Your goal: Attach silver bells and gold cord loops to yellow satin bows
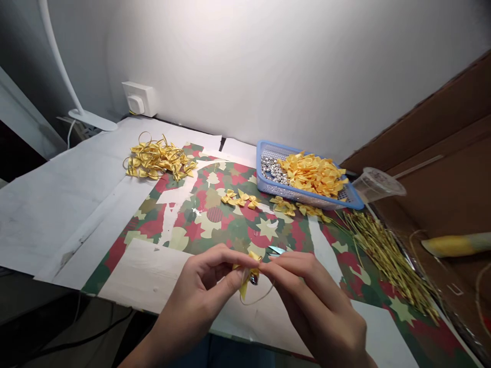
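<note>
A yellow ribbon bow [253,257] is pinched between the thumb and forefinger of my left hand [209,286], above the near edge of the table. A small shiny silver bell [253,279] hangs at the bow. Thin gold cord [255,302] loops below it, from the left thumb towards my right hand [318,301]. The right fingertips are closed at the bow's right side, where the cord seems to run into them. Scissor blades [276,250] show just beyond the right fingers; their handles are hidden, so I cannot tell whether that hand holds them.
A blue basket [307,198] holds yellow bows and silver bells. Several loose bows [241,198] lie before it. Corded bows [159,158] are heaped at far left. Gold cords [391,260] lie right, near a clear plastic cup [378,185]. A lamp base [93,120] stands back left.
</note>
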Action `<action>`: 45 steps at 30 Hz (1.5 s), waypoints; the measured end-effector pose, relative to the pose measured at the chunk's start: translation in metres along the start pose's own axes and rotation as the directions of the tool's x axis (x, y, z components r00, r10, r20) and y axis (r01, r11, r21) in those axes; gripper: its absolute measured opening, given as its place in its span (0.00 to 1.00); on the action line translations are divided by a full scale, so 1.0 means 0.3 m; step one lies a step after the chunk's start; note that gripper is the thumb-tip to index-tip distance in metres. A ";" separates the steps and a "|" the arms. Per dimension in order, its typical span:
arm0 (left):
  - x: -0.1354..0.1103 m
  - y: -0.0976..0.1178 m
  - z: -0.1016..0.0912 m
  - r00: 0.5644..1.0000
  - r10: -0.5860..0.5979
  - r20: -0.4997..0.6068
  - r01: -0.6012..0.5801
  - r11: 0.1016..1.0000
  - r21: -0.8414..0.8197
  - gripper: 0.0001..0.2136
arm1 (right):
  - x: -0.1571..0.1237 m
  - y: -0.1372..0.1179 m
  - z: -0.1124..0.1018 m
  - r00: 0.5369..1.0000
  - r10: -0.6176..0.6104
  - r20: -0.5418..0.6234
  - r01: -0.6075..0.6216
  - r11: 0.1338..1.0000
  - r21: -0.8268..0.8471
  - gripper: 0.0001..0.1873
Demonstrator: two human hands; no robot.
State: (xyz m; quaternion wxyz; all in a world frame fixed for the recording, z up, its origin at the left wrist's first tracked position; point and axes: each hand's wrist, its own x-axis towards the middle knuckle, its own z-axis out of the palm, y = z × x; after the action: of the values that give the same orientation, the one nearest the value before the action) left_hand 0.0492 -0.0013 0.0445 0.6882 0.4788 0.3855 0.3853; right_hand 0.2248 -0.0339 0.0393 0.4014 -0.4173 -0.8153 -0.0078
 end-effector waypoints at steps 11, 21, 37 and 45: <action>-0.002 -0.004 -0.001 0.998 -0.052 0.034 0.054 0.996 -0.066 0.05 | 0.005 0.005 -0.005 0.999 -0.029 0.018 0.028 0.999 0.034 0.14; -0.004 -0.004 -0.007 0.996 -0.067 0.065 0.074 0.992 -0.105 0.04 | -0.005 0.022 -0.009 0.997 -0.059 0.054 0.055 0.997 0.063 0.16; 0.003 -0.008 -0.007 0.994 -0.089 0.068 0.098 0.986 -0.132 0.05 | -0.001 0.010 -0.005 0.997 -0.058 0.041 0.055 0.995 0.082 0.16; -0.001 -0.005 -0.010 0.993 -0.104 0.055 0.110 0.986 -0.125 0.04 | -0.013 0.018 0.006 0.999 -0.020 0.045 0.015 0.995 0.103 0.17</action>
State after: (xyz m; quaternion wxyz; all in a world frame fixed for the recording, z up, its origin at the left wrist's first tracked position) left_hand 0.0465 -0.0008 0.0423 0.7463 0.4214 0.3683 0.3602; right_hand 0.2285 -0.0323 0.0337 0.4033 -0.3889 -0.8273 0.0402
